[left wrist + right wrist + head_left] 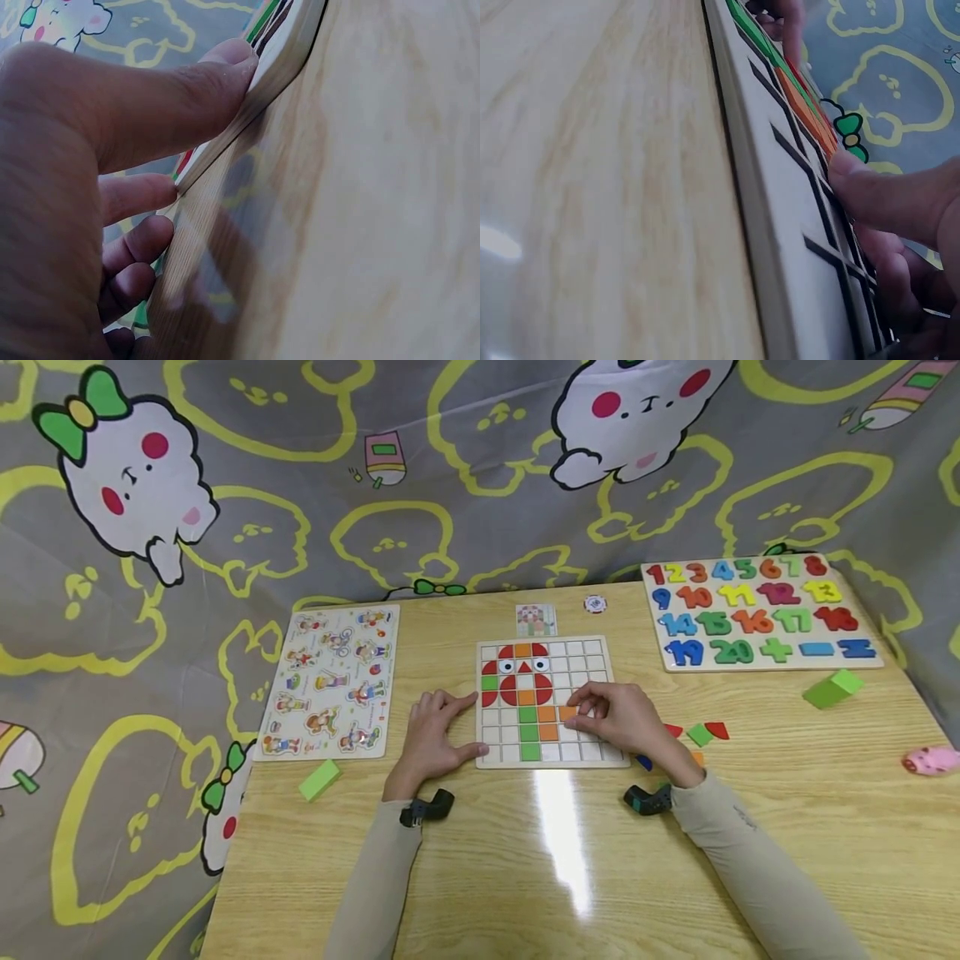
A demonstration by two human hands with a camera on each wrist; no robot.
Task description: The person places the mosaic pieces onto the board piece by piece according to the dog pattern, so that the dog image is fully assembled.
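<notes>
A white grid board point(492, 734) lies on the table, bearing red, green and orange tiles and two eye tiles that form a bird-like picture. My left hand point(433, 737) steadies its left side. The thumb point(214, 94) presses on the rim near the lower left corner, and the index fingertip touches the edge farther up. On the board's right half, my right hand point(617, 712) pinches an orange square tile point(567, 713) between thumb and index finger. That tile sits beside another orange square point(547, 714). The right palm hides part of the board's right edge.
Loose tiles, including a green square point(700, 735), lie right of the board, partly under the right wrist. A small picture card point(536, 620) and a round chip point(595, 604) are behind. A figure puzzle point(322, 685) lies left, a number puzzle point(765, 614) right, near green blocks point(832, 689) and a pink toy pig point(930, 761).
</notes>
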